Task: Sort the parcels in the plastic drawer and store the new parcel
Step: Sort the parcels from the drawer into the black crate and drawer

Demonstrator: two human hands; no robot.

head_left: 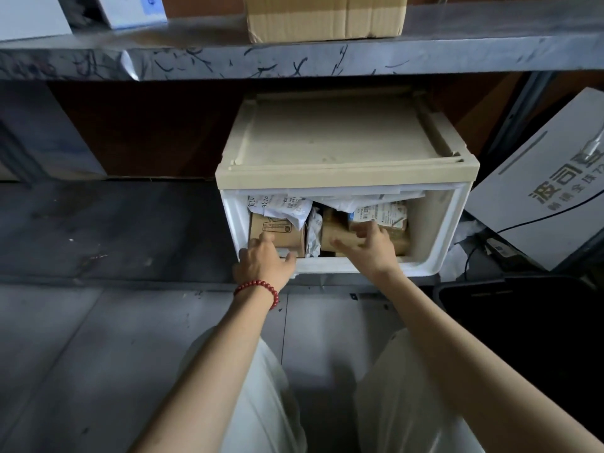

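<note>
Bracing the cardboard box (277, 228) at the plastic drawer's (439, 223) front-left corner in the left hand's (261, 261) curled grip, lift the brown parcel (330, 225), pinched by the right hand (372, 248), straight up.

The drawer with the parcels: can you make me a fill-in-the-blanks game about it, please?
1. The beaded bracelet by the left hand is coloured ____.
2. The right hand reaches into the white drawer, which holds many ____.
3. The cardboard box sits on the shelf ____ the drawer.
Missing words: red; parcels; above.
</note>
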